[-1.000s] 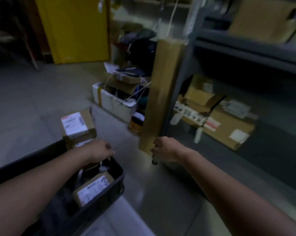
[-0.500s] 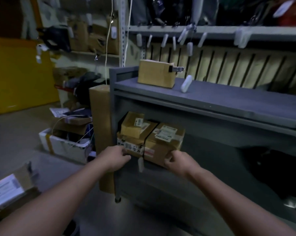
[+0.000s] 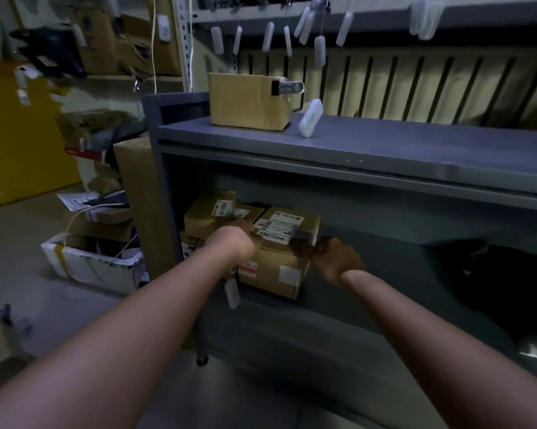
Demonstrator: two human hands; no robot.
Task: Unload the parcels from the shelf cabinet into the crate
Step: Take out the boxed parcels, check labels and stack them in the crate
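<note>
A grey shelf cabinet [image 3: 354,144] fills the middle of the view. On its lower shelf a brown cardboard parcel [image 3: 276,267] with white labels sits at the front. My left hand [image 3: 233,243] grips the parcel's upper left edge and my right hand [image 3: 332,261] grips its right side. Two more parcels, one [image 3: 211,212] on top of the other, lie to its left, partly behind my left hand. Another cardboard box [image 3: 248,103] stands on the cabinet's top surface. The crate is out of view.
A tall cardboard slab [image 3: 137,196] leans against the cabinet's left side. A white bin [image 3: 88,264] of boxes and cables sits on the floor beside it. White tags [image 3: 309,119] hang on strings above and in front of the cabinet. A yellow panel [image 3: 16,144] stands at far left.
My view rose from the black crate on the floor to the cabinet. Both hands moved from near the crate up to the lower shelf and closed round the front parcel.
</note>
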